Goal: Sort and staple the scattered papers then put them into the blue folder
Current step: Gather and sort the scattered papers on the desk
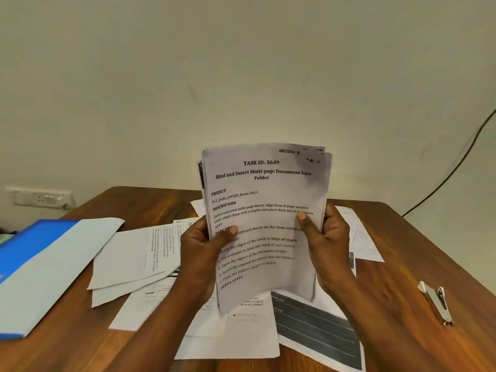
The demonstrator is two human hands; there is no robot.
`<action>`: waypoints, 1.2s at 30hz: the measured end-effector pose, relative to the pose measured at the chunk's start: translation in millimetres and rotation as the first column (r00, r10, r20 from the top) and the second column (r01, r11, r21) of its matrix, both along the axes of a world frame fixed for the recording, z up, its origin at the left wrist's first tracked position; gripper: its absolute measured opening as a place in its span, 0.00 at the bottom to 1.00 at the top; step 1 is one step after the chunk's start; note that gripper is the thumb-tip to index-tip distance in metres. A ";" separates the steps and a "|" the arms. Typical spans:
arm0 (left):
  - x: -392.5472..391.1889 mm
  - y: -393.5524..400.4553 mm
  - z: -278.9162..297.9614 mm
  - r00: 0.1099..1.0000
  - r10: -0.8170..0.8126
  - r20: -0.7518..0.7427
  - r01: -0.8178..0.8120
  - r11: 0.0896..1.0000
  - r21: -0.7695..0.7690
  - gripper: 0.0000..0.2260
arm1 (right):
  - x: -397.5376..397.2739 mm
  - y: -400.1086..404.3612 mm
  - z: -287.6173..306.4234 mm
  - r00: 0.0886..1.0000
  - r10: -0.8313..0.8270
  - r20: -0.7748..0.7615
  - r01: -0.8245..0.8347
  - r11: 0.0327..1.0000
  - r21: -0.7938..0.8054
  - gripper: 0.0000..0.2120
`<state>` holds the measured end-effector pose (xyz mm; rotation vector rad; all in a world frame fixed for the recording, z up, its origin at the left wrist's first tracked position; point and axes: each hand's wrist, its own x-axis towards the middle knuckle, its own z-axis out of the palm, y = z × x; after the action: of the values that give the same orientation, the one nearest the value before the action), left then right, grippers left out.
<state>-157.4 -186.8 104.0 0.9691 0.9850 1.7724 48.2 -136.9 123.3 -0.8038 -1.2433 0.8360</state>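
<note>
The stack of white printed paper sheets [264,224] stood upright in front of me, raised above the brown wooden desk [402,264], its long axis running top to bottom and its printed face turned toward me. The heading "TASK ID: 3649" sat at the top edge, so the text read the right way up, with a slight lean to the right. The lower part of the stack bowed a little, and the page edges at the top were not quite flush.

My left hand [202,253] gripped the stack's left edge, thumb laid across the front page and the fingers curled behind it. My right hand [326,237] gripped the right edge in the same way, thumb on the front near the text, fingers wrapped round the back. Both forearms rose from the bottom of the view and angled inward toward the stack.

Under my hands, loose white printed sheets [139,253] lay scattered and overlapping across the desk, some face up and some blank side up; one at the near right carried a dark grey block with lines [319,334]. The blue folder [29,253] lay at the left edge of the desk, partly covered by a white sheet. A small silver metal stapler [437,302] lay on the desk's right side, well apart from the papers. A black cable [456,162] ran down the pale wall at right, and a white wall socket [40,197] sat at left.
</note>
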 end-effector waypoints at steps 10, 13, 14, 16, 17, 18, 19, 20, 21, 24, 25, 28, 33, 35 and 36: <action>6.2 -1.1 -27.3 0.950 0.089 -0.301 -0.112 0.992 -0.059 0.10 | -13.0 -7.7 -26.7 0.987 0.152 0.056 -0.137 0.967 -0.216 0.06; 2.7 -2.8 -23.0 0.957 0.139 -0.253 -0.148 0.989 -0.014 0.16 | -13.0 -8.5 -18.1 0.986 0.145 0.079 -0.130 0.976 -0.174 0.06; 1.9 -3.1 -22.2 0.959 0.152 -0.241 -0.160 0.987 -0.012 0.16 | -13.6 -9.6 -16.3 0.986 0.154 0.068 -0.141 0.977 -0.162 0.06; 1.7 -2.7 -25.8 0.959 0.161 -0.235 -0.174 0.984 -0.037 0.13 | -16.0 -12.5 -21.4 0.983 0.171 0.062 -0.156 0.969 -0.189 0.04; 2.1 -2.7 -29.0 0.960 0.151 -0.237 -0.171 0.983 -0.063 0.10 | -18.3 -15.2 -26.3 0.980 0.188 0.066 -0.169 0.960 -0.225 0.03; 2.8 -2.7 -32.2 0.962 0.134 -0.236 -0.158 0.984 -0.084 0.08 | -20.8 -17.6 -31.4 0.976 0.205 0.071 -0.180 0.947 -0.265 0.03; 3.1 -2.7 -35.3 0.965 0.120 -0.235 -0.147 0.984 -0.098 0.06 | -21.7 -18.7 -36.3 0.973 0.215 0.078 -0.184 0.937 -0.297 0.02; 3.3 -1.9 -38.0 0.967 0.112 -0.231 -0.138 0.986 -0.099 0.06 | -21.5 -18.4 -38.5 0.973 0.216 0.085 -0.180 0.933 -0.312 0.02; 3.9 -2.3 -37.6 0.967 0.112 -0.228 -0.135 0.987 -0.092 0.06 | -20.1 -17.5 -37.5 0.973 0.212 0.090 -0.175 0.935 -0.309 0.03; 4.0 -1.4 -36.6 0.961 0.128 -0.246 -0.140 0.989 -0.036 0.07 | -14.2 -12.8 -31.7 0.979 0.192 0.073 -0.168 0.953 -0.251 0.05; 4.0 -2.0 -38.2 0.956 0.127 -0.264 -0.139 0.990 -0.026 0.07 | -13.6 -11.8 -33.9 0.978 0.192 0.075 -0.168 0.953 -0.252 0.05; 2.6 -3.0 -50.9 0.959 0.089 -0.271 -0.106 0.993 -0.051 0.06 | -16.8 -14.6 -48.6 0.967 0.232 0.105 -0.183 0.920 -0.346 0.05; 2.3 -5.2 -59.9 0.944 0.103 -0.313 -0.114 0.993 -0.019 0.07 | -14.0 -9.7 -55.2 0.971 0.224 0.088 -0.176 0.910 -0.376 0.07; 0.5 -3.9 -65.3 0.942 0.102 -0.319 -0.117 0.993 -0.030 0.07 | -15.1 -9.7 -58.6 0.971 0.224 0.078 -0.178 0.907 -0.383 0.06; -0.8 -3.7 -69.8 0.940 0.092 -0.329 -0.111 0.993 -0.037 0.07 | -16.4 -10.8 -62.3 0.970 0.228 0.089 -0.174 0.899 -0.402 0.06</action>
<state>-158.2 -190.5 34.3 1.2229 1.3057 1.6891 31.7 -147.6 61.0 -1.0784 -1.3121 1.2438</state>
